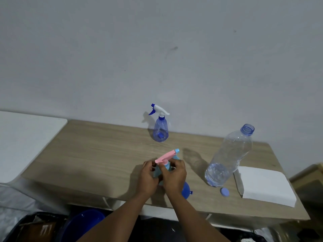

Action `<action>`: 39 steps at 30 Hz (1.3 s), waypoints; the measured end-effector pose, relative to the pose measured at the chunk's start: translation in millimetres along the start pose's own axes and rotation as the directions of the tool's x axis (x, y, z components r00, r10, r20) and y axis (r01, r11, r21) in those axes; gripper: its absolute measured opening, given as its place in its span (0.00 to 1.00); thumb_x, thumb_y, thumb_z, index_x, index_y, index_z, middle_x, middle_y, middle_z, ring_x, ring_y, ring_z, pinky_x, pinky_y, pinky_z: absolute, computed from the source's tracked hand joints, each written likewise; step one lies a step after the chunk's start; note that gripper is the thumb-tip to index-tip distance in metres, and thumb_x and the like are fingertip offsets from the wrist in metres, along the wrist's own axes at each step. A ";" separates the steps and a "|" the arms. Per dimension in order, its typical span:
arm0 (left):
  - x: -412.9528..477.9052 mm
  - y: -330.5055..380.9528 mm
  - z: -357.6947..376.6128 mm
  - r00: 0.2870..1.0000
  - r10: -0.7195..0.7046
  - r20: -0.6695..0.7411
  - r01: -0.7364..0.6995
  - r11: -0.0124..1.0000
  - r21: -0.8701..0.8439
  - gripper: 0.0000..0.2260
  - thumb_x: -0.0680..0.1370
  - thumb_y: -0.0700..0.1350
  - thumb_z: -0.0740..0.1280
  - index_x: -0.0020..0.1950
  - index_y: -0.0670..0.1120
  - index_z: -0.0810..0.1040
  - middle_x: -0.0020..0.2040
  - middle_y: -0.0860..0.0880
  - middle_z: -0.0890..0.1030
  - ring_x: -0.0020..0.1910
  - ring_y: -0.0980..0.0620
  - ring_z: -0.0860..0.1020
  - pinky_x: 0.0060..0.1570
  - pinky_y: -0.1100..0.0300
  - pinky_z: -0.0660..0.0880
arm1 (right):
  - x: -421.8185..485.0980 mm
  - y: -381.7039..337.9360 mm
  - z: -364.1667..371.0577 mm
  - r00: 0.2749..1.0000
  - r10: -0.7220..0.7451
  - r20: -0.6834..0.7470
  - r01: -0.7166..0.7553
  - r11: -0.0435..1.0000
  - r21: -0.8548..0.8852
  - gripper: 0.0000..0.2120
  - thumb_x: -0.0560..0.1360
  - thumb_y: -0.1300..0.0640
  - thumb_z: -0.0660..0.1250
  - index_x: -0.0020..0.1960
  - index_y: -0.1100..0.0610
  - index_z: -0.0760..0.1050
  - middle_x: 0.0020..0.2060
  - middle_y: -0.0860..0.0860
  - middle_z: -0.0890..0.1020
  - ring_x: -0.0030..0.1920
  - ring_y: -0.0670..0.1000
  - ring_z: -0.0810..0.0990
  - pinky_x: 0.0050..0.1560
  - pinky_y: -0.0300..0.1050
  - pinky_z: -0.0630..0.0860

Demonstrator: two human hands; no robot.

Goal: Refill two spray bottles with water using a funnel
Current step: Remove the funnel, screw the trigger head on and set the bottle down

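Note:
A light blue spray bottle with a pink trigger head (167,157) stands near the front middle of the wooden table (97,154). My left hand (148,177) grips its body. My right hand (174,177) closes around its neck just under the pink head. A blue funnel (186,190) lies on the table behind my right wrist, mostly hidden. A second spray bottle (160,127), clear blue with a white and blue head, stands upright at the back near the wall. A large clear water bottle (227,157), uncapped and partly full, stands to the right.
The water bottle's blue cap (224,191) lies in front of it. A stack of white paper towels (265,185) sits at the table's right front. A white surface (26,142) adjoins the table on the left. A blue basin (82,224) rests on the floor below.

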State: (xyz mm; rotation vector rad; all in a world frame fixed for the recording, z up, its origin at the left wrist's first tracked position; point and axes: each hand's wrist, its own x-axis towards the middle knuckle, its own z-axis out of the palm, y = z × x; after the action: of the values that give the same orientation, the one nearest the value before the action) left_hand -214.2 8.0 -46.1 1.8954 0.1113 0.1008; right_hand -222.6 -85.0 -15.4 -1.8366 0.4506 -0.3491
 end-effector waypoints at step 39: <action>-23.9 -64.3 -44.2 0.797 -0.543 0.264 0.147 0.599 0.787 0.51 0.70 0.75 0.59 0.77 0.53 0.30 0.76 0.48 0.26 0.74 0.42 0.25 0.69 0.32 0.30 | 53.2 -10.2 -96.9 0.851 0.280 0.443 -0.135 0.934 -0.331 0.24 0.80 0.38 0.57 0.52 0.55 0.83 0.39 0.56 0.84 0.49 0.62 0.84 0.61 0.59 0.78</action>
State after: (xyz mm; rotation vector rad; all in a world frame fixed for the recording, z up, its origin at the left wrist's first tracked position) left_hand -245.1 67.0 -93.2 2.6087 0.2171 -0.8385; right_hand -218.2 -188.6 24.1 -2.0459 0.3562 0.3501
